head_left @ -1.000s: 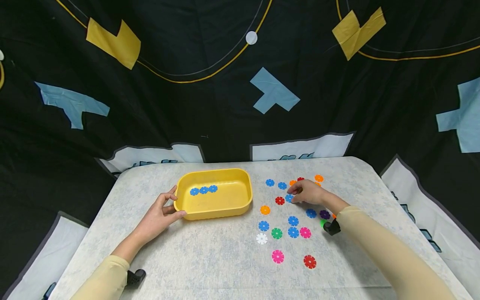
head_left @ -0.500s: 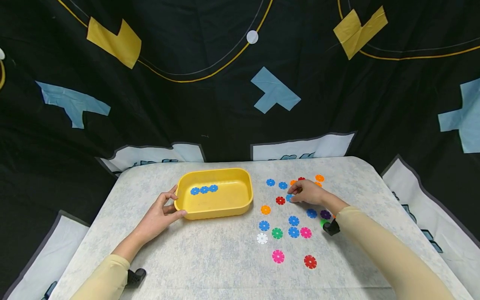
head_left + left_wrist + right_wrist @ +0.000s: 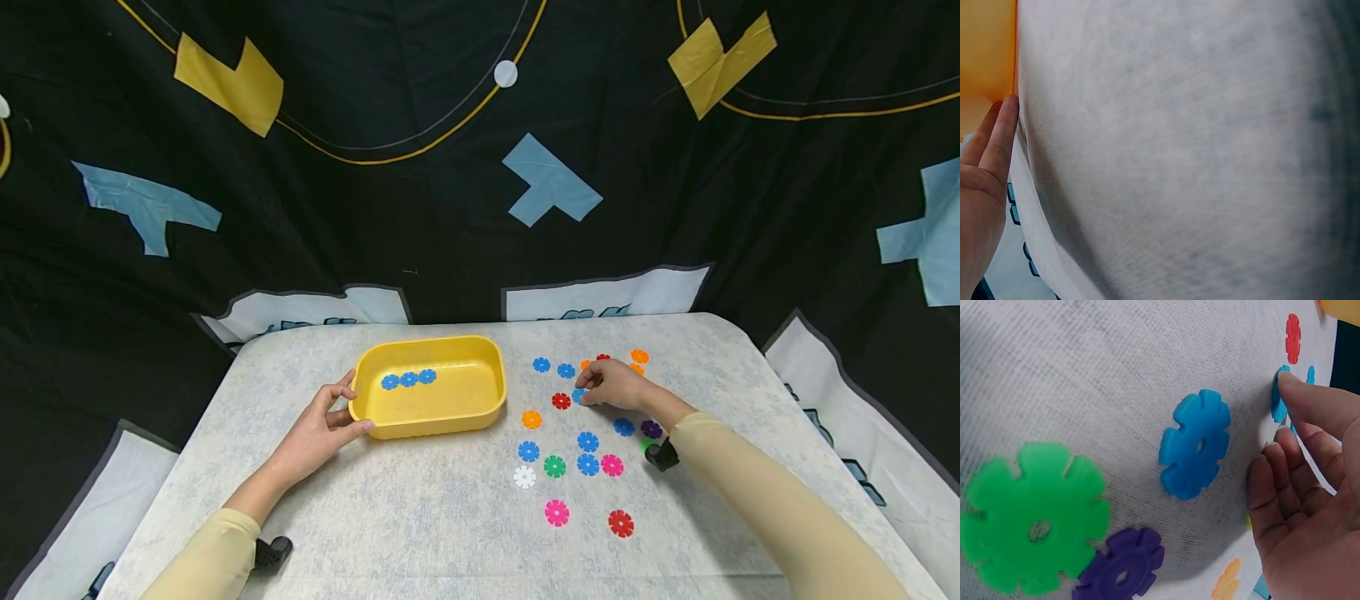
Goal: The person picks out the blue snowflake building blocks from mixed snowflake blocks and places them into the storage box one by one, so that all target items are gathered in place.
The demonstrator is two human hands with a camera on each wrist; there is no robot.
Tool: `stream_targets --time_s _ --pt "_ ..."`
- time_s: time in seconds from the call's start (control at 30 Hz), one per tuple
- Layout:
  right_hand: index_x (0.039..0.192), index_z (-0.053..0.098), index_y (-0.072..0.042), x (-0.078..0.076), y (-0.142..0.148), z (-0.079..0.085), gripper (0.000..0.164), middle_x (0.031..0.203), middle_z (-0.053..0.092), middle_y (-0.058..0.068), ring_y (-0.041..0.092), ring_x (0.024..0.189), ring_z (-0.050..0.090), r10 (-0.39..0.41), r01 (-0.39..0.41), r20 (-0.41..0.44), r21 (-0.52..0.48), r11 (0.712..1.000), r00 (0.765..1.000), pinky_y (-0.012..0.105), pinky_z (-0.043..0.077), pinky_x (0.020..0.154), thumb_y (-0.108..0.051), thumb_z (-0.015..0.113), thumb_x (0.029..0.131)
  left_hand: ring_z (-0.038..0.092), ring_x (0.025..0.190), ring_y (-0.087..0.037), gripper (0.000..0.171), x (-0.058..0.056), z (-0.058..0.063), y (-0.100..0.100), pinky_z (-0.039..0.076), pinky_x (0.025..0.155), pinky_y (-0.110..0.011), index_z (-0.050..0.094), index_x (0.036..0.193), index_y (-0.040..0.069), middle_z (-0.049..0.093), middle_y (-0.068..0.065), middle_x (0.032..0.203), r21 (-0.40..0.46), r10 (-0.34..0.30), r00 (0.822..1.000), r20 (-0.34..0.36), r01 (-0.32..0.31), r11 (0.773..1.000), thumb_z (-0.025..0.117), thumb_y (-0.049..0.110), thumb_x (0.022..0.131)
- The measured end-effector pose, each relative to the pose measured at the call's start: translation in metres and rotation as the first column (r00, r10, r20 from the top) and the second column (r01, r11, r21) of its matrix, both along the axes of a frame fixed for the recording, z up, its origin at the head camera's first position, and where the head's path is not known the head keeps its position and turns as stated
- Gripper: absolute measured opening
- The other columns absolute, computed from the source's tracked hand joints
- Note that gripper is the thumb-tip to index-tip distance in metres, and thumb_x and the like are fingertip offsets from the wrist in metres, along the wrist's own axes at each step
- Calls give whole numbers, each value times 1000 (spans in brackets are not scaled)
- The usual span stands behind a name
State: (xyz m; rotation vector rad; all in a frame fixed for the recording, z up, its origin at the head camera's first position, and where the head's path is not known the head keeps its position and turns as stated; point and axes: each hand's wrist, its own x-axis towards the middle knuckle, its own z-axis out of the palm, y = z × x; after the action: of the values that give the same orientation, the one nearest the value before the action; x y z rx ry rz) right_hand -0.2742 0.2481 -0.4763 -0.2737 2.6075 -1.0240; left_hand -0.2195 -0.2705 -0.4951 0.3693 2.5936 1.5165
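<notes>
Near the table's [image 3: 420, 517] far edge, left of centre, the head view shows a tray [image 3: 438, 427] with three discs [image 3: 408, 380]; the left hand [image 3: 318, 433], thumb and fingers apart, braces its left end, probably for steadiness. Toward the far right corner, the right hand [image 3: 618, 386] is at a blue disc [image 3: 578, 397]. Left wrist: straight fingers touch the tray. Right wrist: thumb on the blue disc; I cannot tell whether it is pinched.

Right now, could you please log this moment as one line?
left hand: holds left end of yellow tray | right hand: touches blue notched disc | in tray: three blue notched discs
</notes>
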Motion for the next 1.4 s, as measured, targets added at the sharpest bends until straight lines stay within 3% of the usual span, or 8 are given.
stream_targets --time_s 0.43,0.63,0.87,1.2,1.4 --pt "105 66 -1 1 -4 5 22 97 63 7 22 88 55 42 -41 -18 65 997 999 34 52 80 -8 79 90 57 130 -35 59 -1 1 1 51 90 -19 39 127 9 14 1 171 3 9 1000 5 -9 1000 77 38 93" --pt "105 63 -1 0 -5 5 24 94 60 8 22 86 54 46 -45 -11 44 998 999 31 49 75 -7 80 89 57 131 -34 59 -1 2 1 51 91 -18 39 128 8 13 1 171 7 8 1000 10 -8 1000 77 37 94" --pt "106 67 -2 -2 -2 6 15 89 59 7 20 80 53 54 -54 -23 12 998 998 32 47 73 -4 74 93 56 131 -35 62 0 2 1 51 90 -19 39 128 8 13 2 171 -4 10 1000 12 -10 1000 77 41 93" --pt "110 72 -2 -3 6 11 14 99 66 8 22 80 60 28 -26 57 -32 999 998 32 54 77 -4 64 99 56 131 -35 61 -1 2 1 52 89 -18 39 129 8 13 3 171 11 3 1000 10 -3 1000 77 39 93" --pt "111 72 0 -7 5 16 16 97 68 9 24 81 61 19 -15 94 -49 999 995 34 56 78 -2 60 101 56 131 -36 62 -1 2 1 52 89 -18 39 128 8 13 3 171 17 -2 1000 11 2 1000 78 41 92"
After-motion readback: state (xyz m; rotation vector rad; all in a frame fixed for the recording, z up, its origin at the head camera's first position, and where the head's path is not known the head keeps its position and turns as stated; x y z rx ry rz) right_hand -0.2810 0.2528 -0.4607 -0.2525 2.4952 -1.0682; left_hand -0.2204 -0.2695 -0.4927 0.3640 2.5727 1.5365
